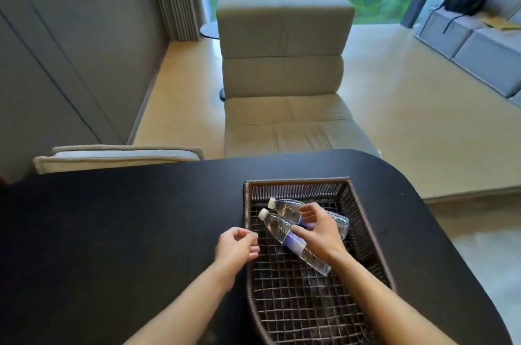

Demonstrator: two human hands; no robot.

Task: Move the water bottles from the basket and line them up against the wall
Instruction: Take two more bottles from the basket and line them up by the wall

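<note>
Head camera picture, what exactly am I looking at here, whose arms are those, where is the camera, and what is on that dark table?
There is no machine here: a person wears a wide-angle camera on the head, so you look forward and down along their two bare arms. In front of them is a dark table with a brown woven basket on it. Two clear water bottles with white caps lie on their sides in the basket. The right hand reaches over both, its fingers touching the nearer bottle and the farther bottle; neither is lifted yet. The left hand hovers loosely curled at the basket's left rim, holding nothing. Beyond the table stand a beige chair, a grey wall on the left and a window.
</note>
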